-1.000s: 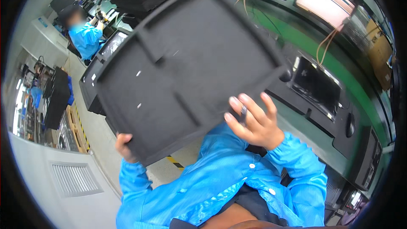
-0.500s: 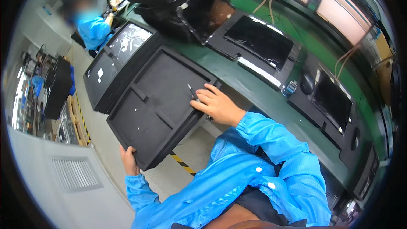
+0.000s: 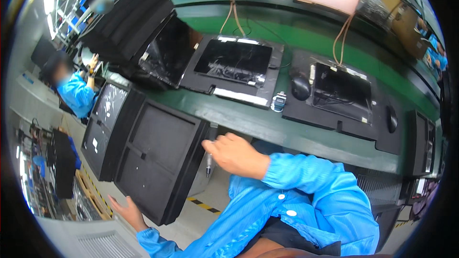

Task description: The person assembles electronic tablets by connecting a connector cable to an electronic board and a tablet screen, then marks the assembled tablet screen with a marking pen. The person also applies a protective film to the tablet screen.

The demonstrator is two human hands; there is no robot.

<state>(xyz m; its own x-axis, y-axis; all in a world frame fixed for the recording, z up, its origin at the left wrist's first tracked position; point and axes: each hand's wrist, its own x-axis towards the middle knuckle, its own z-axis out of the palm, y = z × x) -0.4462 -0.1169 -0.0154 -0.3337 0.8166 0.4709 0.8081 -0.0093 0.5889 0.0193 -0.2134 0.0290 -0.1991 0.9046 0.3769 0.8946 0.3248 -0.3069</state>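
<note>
A black foam tray with moulded recesses lies tilted at the left end of the green bench, on top of another black tray. My left hand grips its near lower edge from beneath. Beside the tray's right rim is my right hand, fingers loosely apart, their tips just touching the rim and holding nothing. A small pen-like tool hangs right under that hand.
On the green bench stand several black trays holding flat dark panels, a computer mouse and cables. A tall stack of black trays rises at the back left. A person in a blue coat works at the far left.
The tray came down from in front of my face to the left end of the bench. My right hand slid off its top face to its right rim.
</note>
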